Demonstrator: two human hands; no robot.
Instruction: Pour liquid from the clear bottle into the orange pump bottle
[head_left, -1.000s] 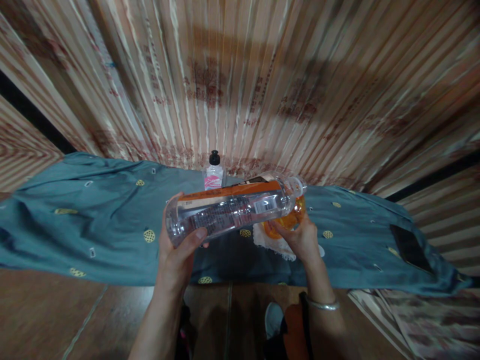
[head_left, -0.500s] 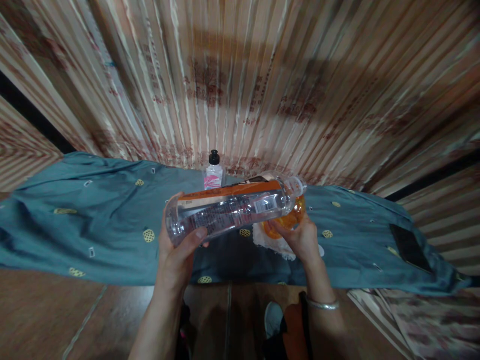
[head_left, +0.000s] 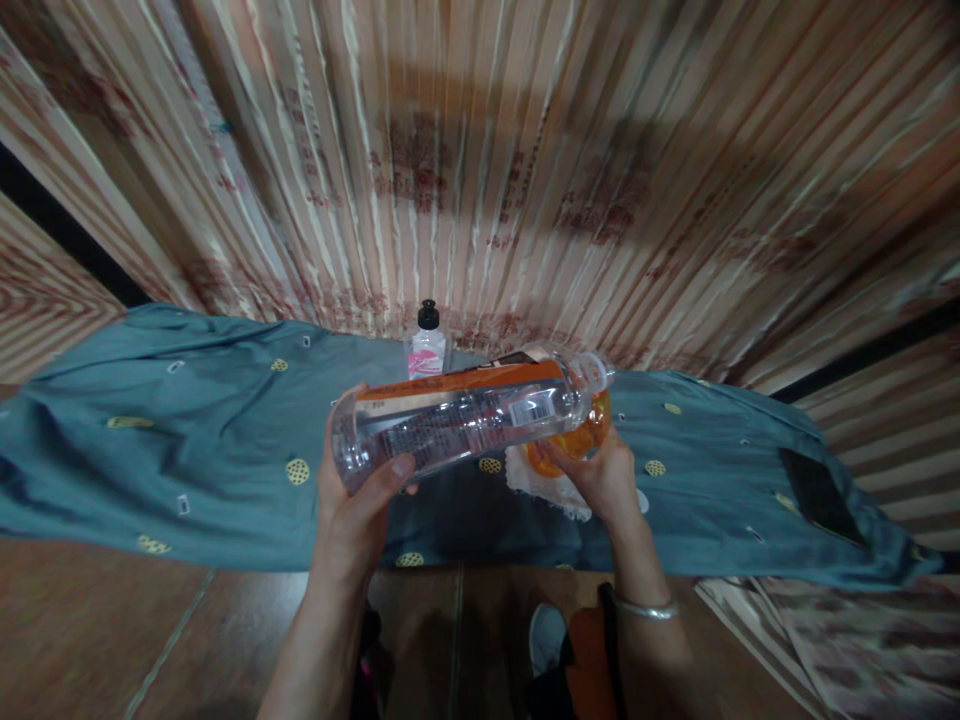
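Note:
My left hand (head_left: 360, 505) is wrapped round the base end of a large clear plastic bottle (head_left: 465, 415) with an orange label and a barcode. The bottle lies nearly level, its uncapped mouth to the right and tipped slightly up. Below that mouth, my right hand (head_left: 604, 475) grips an orange see-through container (head_left: 581, 435), partly hidden behind the bottle's neck. I cannot tell whether liquid is flowing between them. Under the orange container, a white cloth (head_left: 547, 490) lies on the table cover.
A small bottle with a black cap (head_left: 427, 345) stands behind the large bottle. At the right lies a dark phone-like slab (head_left: 821, 495). The green patterned cloth (head_left: 225, 430) covers the table, whose front edge drops to the tiled floor. A pleated curtain (head_left: 480, 180) hangs behind.

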